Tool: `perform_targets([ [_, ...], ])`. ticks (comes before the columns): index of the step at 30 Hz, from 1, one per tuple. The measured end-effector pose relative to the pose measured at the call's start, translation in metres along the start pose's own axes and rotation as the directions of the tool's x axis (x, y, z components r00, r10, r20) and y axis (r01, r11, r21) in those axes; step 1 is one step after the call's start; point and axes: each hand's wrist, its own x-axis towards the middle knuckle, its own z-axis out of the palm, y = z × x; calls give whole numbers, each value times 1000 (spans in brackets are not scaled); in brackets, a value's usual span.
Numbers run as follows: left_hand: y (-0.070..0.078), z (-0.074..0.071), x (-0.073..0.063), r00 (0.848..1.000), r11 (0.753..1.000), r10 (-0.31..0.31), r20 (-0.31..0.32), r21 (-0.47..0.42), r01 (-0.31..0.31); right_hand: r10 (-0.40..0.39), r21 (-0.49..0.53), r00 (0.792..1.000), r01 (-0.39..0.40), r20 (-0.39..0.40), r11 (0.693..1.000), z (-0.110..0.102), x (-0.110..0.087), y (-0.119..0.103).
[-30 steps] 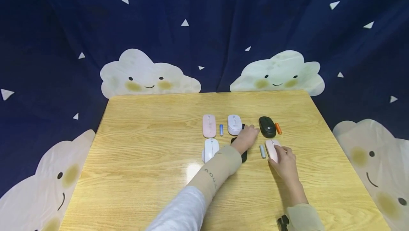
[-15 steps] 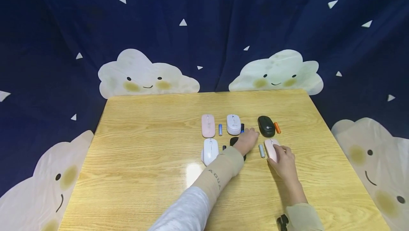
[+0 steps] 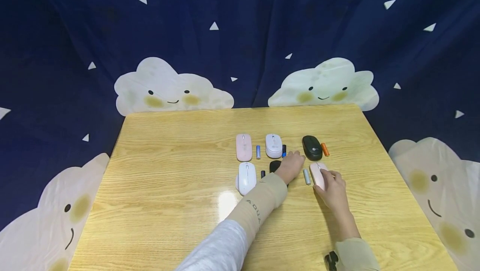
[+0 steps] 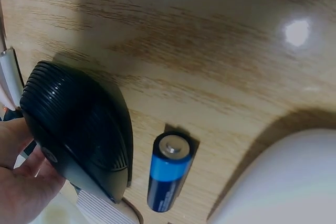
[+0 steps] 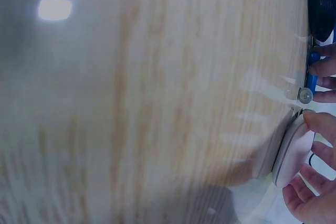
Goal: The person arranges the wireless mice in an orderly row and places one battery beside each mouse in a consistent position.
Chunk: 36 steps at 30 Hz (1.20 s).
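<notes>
In the head view my right hand (image 3: 333, 190) grips a pink computer mouse (image 3: 316, 174) by its sides, fingertips near its back half. My left hand (image 3: 291, 166) reaches across beside a black mouse (image 3: 275, 165), partly covering it. In the right wrist view the left fingers (image 5: 324, 67) pinch a blue battery (image 5: 314, 74) between that black mouse and the pink mouse (image 5: 293, 156). The left wrist view shows the black mouse (image 4: 79, 124) in front of the left hand (image 4: 26, 182), hiding the fingertips. A grey battery (image 3: 306, 176) lies between the two hands.
Other mice lie on the wooden table (image 3: 180, 158): pink (image 3: 244, 147), white (image 3: 273, 145), black (image 3: 312, 147) and a front white one (image 3: 246, 178). Beside them are a light blue battery (image 3: 258, 152), dark blue battery (image 3: 283, 151), orange battery (image 3: 325, 149) and dark battery (image 3: 263, 174).
My left forearm has shifted slightly right, uncovering the dark battery beside the front white mouse and more of the dark blue one. My right hand stays on the pink mouse. The head view shifted slightly.
</notes>
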Motion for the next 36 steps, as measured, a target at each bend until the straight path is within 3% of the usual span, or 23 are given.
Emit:
perform_targets([
  [9,-4,-1,-3,1000,1000,20,-15,-21,-20,-17,-1,1000,17,-18,1000,3,0,1],
  [17,-11,-11,-16,1000,998,30,-7,-51,-31,-1,-4,1000,1,-2,1000,3,0,1],
  [24,-25,-26,-42,993,998,25,-117,-60,-32,15,-6,1000,-15,18,1000,1,0,-1],
  [30,-42,-24,-76,985,992,-97,-141,-93,85,26,-14,999,-26,35,1000,0,0,-1],
  [36,-65,-14,-111,949,959,-264,-174,-156,238,21,-19,999,-20,32,1000,0,-1,-1],
])
